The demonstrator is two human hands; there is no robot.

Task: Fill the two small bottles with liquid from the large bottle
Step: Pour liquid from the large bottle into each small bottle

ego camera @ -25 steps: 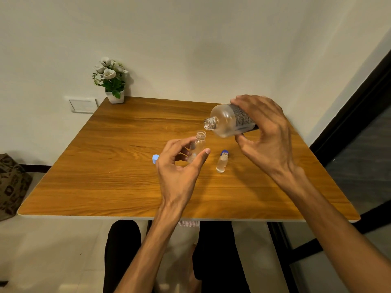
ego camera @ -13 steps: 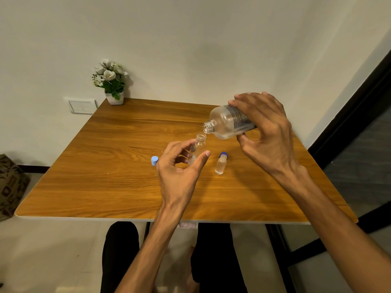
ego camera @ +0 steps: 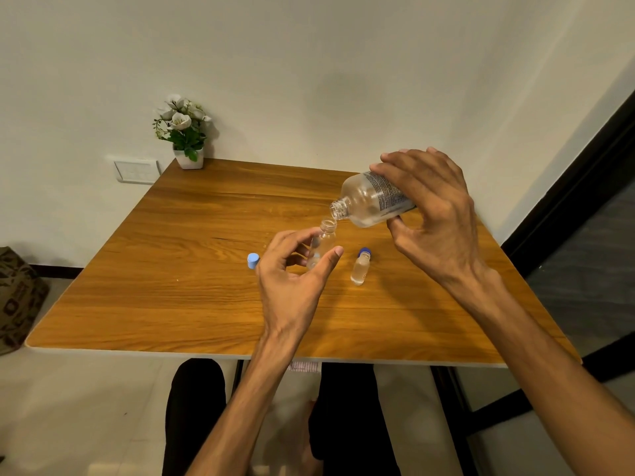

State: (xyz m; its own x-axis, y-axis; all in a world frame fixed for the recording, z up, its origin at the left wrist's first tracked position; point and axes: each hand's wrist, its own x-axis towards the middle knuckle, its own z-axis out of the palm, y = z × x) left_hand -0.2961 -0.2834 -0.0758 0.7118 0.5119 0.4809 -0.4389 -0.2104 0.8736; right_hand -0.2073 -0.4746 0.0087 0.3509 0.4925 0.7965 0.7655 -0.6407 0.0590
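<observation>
My right hand (ego camera: 434,214) grips the large clear bottle (ego camera: 369,200) by its labelled body, tipped with its open neck pointing down-left. That neck hangs just above the open mouth of a small clear bottle (ego camera: 323,240), which my left hand (ego camera: 292,273) holds upright between thumb and fingers on the wooden table (ego camera: 192,269). A second small bottle (ego camera: 360,269) stands uncapped to the right, with liquid in it. A dark blue cap (ego camera: 365,251) lies just behind it. A light blue cap (ego camera: 253,260) lies left of my left hand.
A small white pot of white flowers (ego camera: 184,132) stands at the table's back left corner against the wall. A wall socket plate (ego camera: 135,170) is left of the table. My dark-clad legs show under the front edge.
My right hand has tipped the large bottle further and lowered its neck leftward until it sits right over the small bottle's mouth. My left hand has kept hold of the small bottle.
</observation>
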